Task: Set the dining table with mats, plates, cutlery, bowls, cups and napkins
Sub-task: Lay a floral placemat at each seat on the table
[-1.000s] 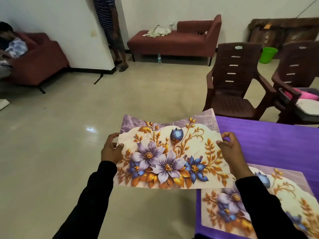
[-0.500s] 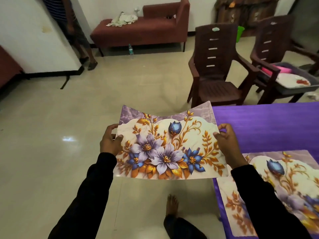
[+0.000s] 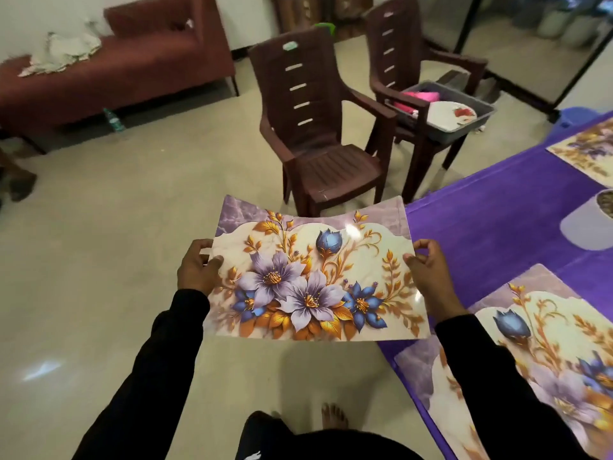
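I hold a floral mat point(image 3: 311, 273) flat in the air, over the floor just left of the table's corner. My left hand point(image 3: 196, 267) pinches its left edge and my right hand point(image 3: 428, 272) pinches its right edge. A second floral mat point(image 3: 544, 356) lies on the purple tablecloth point(image 3: 497, 220) at the near right, partly under my right sleeve. A third mat point(image 3: 587, 151) lies at the far right edge of the table. A white cup-like vessel point(image 3: 590, 224) stands on the cloth between them.
Two brown plastic chairs stand beyond the table; the nearer one point(image 3: 315, 127) is bare, the farther one bears a grey tub point(image 3: 464, 124) with a plate point(image 3: 451, 115) and pink items. A red sofa point(image 3: 116, 71) lines the far wall. My bare foot point(image 3: 333, 416) is on the tiled floor.
The view has swung to the right, bringing more of the table, the white vessel and a third mat into sight. The held mat stays pinched between both hands.
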